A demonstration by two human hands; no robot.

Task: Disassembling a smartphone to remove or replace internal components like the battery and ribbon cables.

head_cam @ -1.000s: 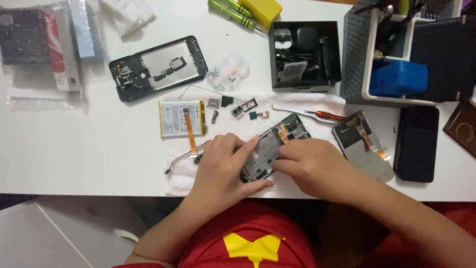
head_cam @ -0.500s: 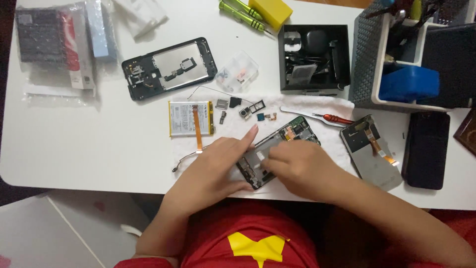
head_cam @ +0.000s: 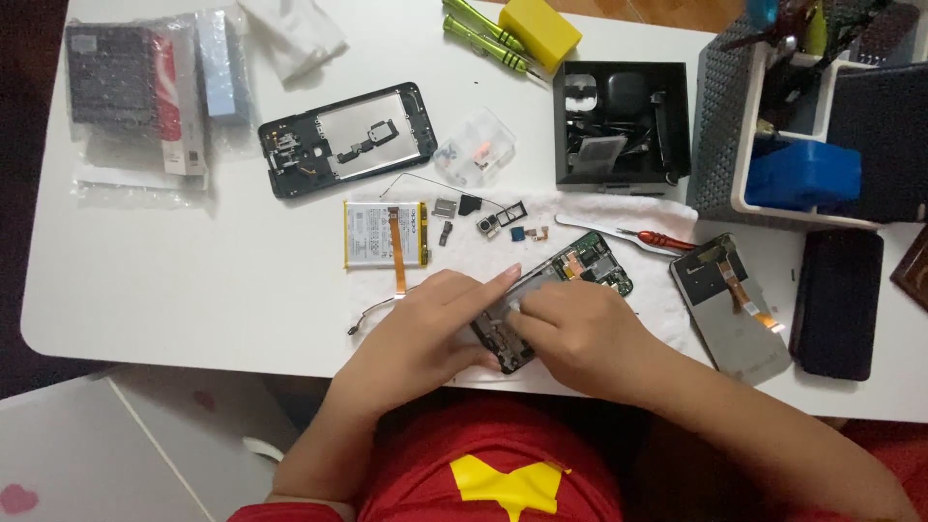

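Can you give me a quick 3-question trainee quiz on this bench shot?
1. True or false: both hands touch the open phone.
2. Which lies nearest the battery? A) yellow block B) back frame C) blue box
3. Fill in: the red-handled tool lies on the white ____.

Key
1. True: the left hand and right hand both rest on it.
2. B: the back frame lies just above the battery; the yellow block and blue box are farther off.
3. Cloth.
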